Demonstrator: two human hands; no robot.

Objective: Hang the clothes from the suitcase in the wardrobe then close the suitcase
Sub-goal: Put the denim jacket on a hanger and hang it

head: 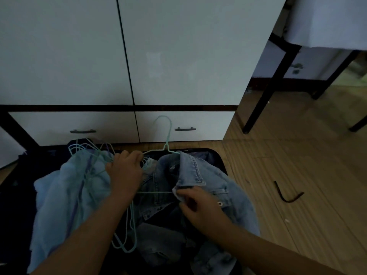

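Observation:
An open dark suitcase (217, 155) lies on the floor before the white wardrobe (178, 56), whose doors are shut. In it a denim jacket (228, 185) sits partly on a pale green wire hanger (165, 133), hook pointing up. My left hand (125, 171) grips that hanger's left shoulder. My right hand (196, 203) pinches the jacket's front edge by the collar. A light blue garment (63, 195) lies at the left with several more wire hangers (125, 241) across it. Other dark clothes lie under the jacket.
Two white drawers (184, 129) with dark handles sit under the wardrobe doors. At the right stands a table with black legs (266, 92) and a white cloth. A bent black object (286, 193) lies on the wooden floor to the right.

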